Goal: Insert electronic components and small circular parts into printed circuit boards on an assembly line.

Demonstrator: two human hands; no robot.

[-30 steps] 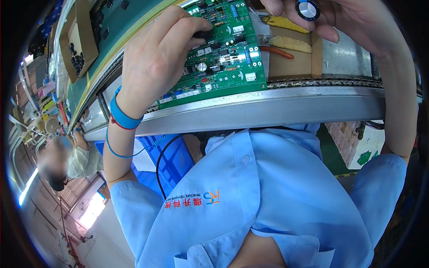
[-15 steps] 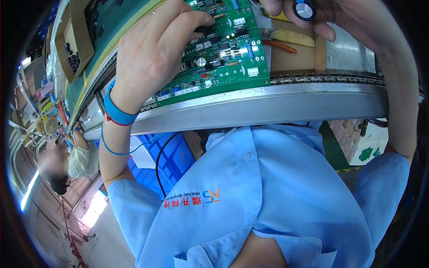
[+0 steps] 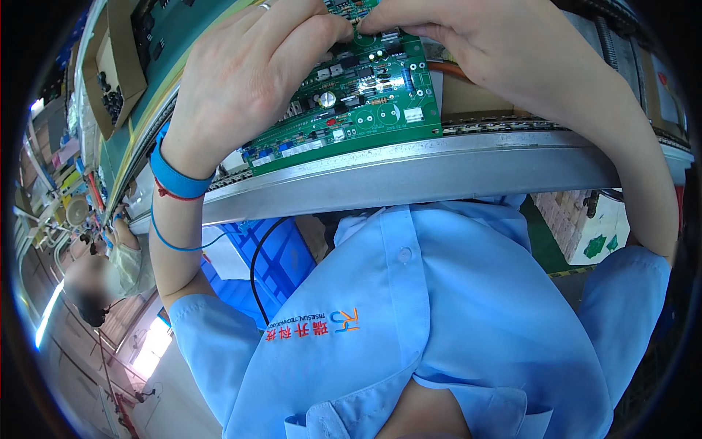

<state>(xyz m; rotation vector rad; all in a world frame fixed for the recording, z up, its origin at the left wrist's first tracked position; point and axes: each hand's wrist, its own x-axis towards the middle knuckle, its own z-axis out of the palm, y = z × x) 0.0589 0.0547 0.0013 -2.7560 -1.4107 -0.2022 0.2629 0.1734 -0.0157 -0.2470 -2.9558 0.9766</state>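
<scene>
A green circuit board (image 3: 387, 124) full of small parts lies on the metal-edged rail in front of me. My left hand (image 3: 256, 73) reaches over its left side, fingers bent and bunched on the parts; what they grip is hidden. From the right, my right hand (image 3: 497, 44) comes over the upper board, thumb and finger closed close beside the left fingertips. No capacitor shows in the right hand now; its fingers and the picture's top edge hide what is there. A silver-topped round capacitor (image 3: 327, 100) stands on the board near my left hand.
The metal rail (image 3: 409, 168) runs across before my body, with a chain along it. An open cardboard box (image 3: 110, 80) of small black parts stands at the far left. Below the rail is a blue plastic crate (image 3: 285, 256). A cord runs from my left wristband (image 3: 175, 172).
My right hand, which held a dark blue capacitor at the upper right, has moved left onto the board beside the left fingers. The left forearm has shifted slightly left.
</scene>
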